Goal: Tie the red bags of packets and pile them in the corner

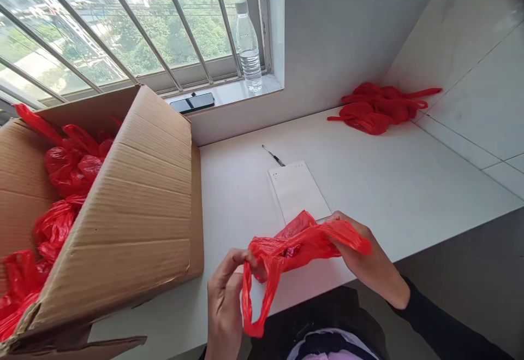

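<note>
A thin red plastic bag (303,245) is stretched between my two hands over the near edge of the white table. My left hand (227,294) pinches its left side, where one handle loop hangs down. On the other side my right hand (354,240) grips the bag, its fingers partly hidden by the red plastic. The bag's mouth is partly spread, and something small and dark shows inside, too unclear to name. Just behind the bag lies a white notepad (301,188) with a few small marks at its top. A pen (273,155) rests beyond the pad.
An opened cardboard box (143,201) at left holds several knotted red plastic bags (73,169). Red cloth-like bags (379,107) lie heaped in the back right corner. A water bottle (249,48) and a dark phone (192,102) are on the windowsill (233,95).
</note>
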The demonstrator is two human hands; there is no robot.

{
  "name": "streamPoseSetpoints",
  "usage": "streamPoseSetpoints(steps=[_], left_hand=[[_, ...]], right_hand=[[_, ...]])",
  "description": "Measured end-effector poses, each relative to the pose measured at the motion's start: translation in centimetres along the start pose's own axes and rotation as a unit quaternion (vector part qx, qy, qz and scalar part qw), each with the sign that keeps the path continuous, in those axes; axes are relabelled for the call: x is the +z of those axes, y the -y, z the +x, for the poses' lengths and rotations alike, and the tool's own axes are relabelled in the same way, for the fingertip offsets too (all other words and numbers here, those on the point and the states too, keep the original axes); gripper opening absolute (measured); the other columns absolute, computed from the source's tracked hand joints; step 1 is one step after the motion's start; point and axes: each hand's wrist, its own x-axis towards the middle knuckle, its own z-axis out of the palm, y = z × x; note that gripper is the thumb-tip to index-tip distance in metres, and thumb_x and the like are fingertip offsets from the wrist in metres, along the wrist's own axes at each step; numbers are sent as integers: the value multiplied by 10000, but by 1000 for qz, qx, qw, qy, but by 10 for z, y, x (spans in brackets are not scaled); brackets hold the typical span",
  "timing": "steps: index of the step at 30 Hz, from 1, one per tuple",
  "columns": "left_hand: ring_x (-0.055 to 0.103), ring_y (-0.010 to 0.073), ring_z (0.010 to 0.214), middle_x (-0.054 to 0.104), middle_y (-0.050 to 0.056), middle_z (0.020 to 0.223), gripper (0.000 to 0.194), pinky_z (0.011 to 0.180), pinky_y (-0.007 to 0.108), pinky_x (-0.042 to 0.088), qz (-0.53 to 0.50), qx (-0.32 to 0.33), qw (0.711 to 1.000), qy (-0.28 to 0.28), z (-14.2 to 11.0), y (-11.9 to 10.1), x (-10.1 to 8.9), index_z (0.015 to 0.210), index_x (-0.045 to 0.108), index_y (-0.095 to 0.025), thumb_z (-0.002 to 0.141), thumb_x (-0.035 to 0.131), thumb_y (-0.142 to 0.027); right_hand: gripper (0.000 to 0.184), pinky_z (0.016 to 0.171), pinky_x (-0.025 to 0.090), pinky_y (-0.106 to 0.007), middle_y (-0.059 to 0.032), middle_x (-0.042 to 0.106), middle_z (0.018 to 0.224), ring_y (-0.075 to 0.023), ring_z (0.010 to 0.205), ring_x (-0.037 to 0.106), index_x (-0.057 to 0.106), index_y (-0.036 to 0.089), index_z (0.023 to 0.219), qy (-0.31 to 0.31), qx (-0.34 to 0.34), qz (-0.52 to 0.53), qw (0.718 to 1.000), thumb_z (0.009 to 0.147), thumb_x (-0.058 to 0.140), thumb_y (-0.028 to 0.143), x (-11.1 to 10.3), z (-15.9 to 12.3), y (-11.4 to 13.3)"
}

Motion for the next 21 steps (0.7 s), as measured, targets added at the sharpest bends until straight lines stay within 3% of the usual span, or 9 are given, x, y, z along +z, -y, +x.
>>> streamPoseSetpoints(steps=[3,7,9,12,15,17,19,21], left_hand=[[527,131,657,552,-18,751,310,596,208,467,-75,-60,995,-6,-2,-15,2,780,582,-218,902,678,-486],[613,164,792,639,-4,832,273,728,248,540,-108,-133,985,3,-4,-28,4,928,570,-238,813,805,-315],[611,168,776,632,-5,823,267,736,279,559,-145,-162,976,-25,-6,-34,7,1021,581,-246,817,754,-263],[548,138,598,532,-44,683,195,615,275,544,-172,-196,964,-48,-8,-43,13,1012,575,-242,838,657,-271],[386,77,424,416,-105,573,280,451,200,429,-120,-211,969,-42,-10,-48,17,1018,542,-264,824,725,-350],[313,64,382,426,-122,543,415,385,164,328,-40,-205,977,-49,-13,-50,15,1108,533,-292,796,777,-416],[411,97,404,518,-107,548,589,412,180,379,62,-170,980,-84,-17,-53,7,1260,510,-331,770,802,-479],[592,160,561,633,-60,621,649,531,211,481,169,-131,969,-121,-21,-57,-8,1284,559,-335,728,823,-540]], right_hand=[[118,624,423,-296,7,588,841,-191,724,533,567,258,897,-16,-18,14,1000,988,495,278,-10,-3,0],[117,646,464,-298,-9,634,919,-202,783,589,592,262,1024,9,-6,14,1000,931,539,215,-24,-9,3],[213,734,503,-311,-21,666,1035,-212,883,632,587,274,1119,27,20,-3,999,916,564,211,-29,-14,14],[264,847,529,-330,-18,674,1163,-218,1002,653,592,313,1178,10,20,-59,998,919,597,263,-32,-22,36],[248,805,544,-312,5,676,1131,-209,977,657,620,341,1120,-22,-44,-100,994,888,618,252,-32,-26,50],[190,724,543,-300,7,675,1029,-201,880,653,628,326,1035,-35,-66,-106,992,881,598,219,-32,-25,52],[128,645,530,-294,5,661,920,-194,767,632,620,307,971,-61,-51,-99,992,902,569,212,-34,-23,49],[110,607,526,-291,4,655,874,-190,705,613,615,300,959,-83,-34,-85,992,918,559,215,-37,-22,43]])
